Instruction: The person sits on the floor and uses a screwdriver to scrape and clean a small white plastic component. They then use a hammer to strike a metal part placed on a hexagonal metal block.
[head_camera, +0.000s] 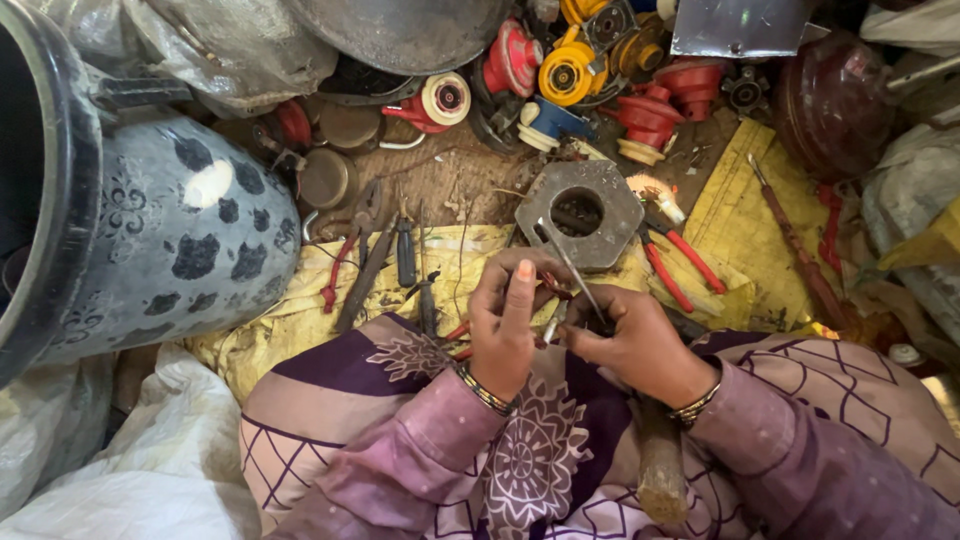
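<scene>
Down in the lap, the left hand (503, 325) pinches a small metal part (553, 322), while the right hand (635, 340) grips a thin metal rod (570, 268) angled over it. Just beyond lies a grey hexagonal metal plate (585, 212), red-handled pliers (672, 262) beside it, coloured spare parts (570, 72) farthest.

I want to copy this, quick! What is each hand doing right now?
Left hand: closed around a small part, too hidden to identify.
Right hand: closed on a thin metal tool.
</scene>
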